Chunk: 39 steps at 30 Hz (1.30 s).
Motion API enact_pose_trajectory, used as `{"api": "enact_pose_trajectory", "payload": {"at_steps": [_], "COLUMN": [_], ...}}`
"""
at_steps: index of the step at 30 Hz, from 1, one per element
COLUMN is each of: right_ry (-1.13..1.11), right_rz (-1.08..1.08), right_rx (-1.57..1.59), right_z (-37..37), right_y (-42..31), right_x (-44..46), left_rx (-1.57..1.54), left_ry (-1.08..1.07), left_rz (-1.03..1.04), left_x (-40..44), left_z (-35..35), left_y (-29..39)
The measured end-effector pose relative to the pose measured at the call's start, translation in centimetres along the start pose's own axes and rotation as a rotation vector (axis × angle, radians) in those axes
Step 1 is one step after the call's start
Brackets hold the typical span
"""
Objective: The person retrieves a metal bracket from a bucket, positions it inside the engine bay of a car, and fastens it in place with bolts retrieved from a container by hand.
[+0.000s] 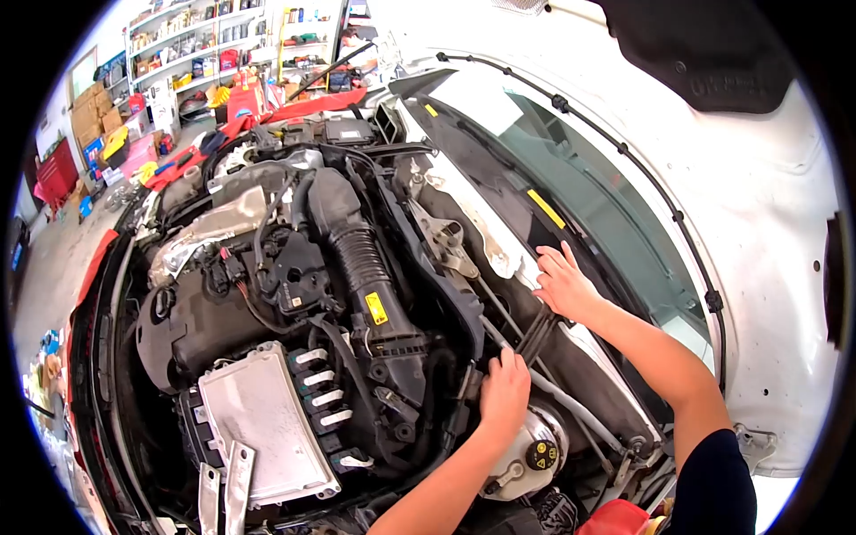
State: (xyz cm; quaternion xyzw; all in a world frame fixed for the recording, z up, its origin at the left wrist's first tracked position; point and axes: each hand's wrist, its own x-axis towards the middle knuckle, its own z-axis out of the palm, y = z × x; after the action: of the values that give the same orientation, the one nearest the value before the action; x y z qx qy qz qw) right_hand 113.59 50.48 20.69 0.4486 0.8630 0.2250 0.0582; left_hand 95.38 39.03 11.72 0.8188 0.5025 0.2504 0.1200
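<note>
My left hand (506, 390) is curled beside the edge of the black plastic engine bay panel (465, 308), just above the brake fluid reservoir cap (541, 455). Its fingertips are bent inward, and what they grip is hidden. Farther up, my right hand (568, 283) rests at the white body edge (499, 254) below the windshield, with fingers apart. Between the two hands run dark hoses or cables (535, 334) and a grey metal brace bar (575, 406).
A black ribbed intake duct (361, 254) crosses the engine. A silver control box (263, 419) sits in front, with metal brackets (239, 481) lying on it. The raised white hood (767, 196) hangs at right. Shelves (178, 45) stand behind.
</note>
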Motion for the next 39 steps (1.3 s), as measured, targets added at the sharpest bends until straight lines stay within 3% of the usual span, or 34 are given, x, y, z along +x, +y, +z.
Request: {"api": "enact_pose_trajectory", "payload": {"at_steps": [6,16,22,39], "right_ry": [0.029,0.053,0.098,0.117], "right_rz": [0.015,0.182,0.140,0.295], "right_rx": [0.217,0.129,0.228,0.179], "right_z": [0.3,0.3,0.3,1.0], "right_y": [0.0,-1.1,-0.5,-0.7], "right_x": [-0.7,-1.5,-1.6,-1.2], "left_rx": [-0.021,-0.025,-0.015,-0.021], "left_ry": [-0.018,0.029,0.043,0.046], "left_rz": [-0.001,-0.002,0.005,-0.001], "left_x": [-0.2,-0.2,0.0,0.2], "left_z": [0.2,0.7,0.4,0.7], "left_y": [0.0,0.1,0.2,0.0]}}
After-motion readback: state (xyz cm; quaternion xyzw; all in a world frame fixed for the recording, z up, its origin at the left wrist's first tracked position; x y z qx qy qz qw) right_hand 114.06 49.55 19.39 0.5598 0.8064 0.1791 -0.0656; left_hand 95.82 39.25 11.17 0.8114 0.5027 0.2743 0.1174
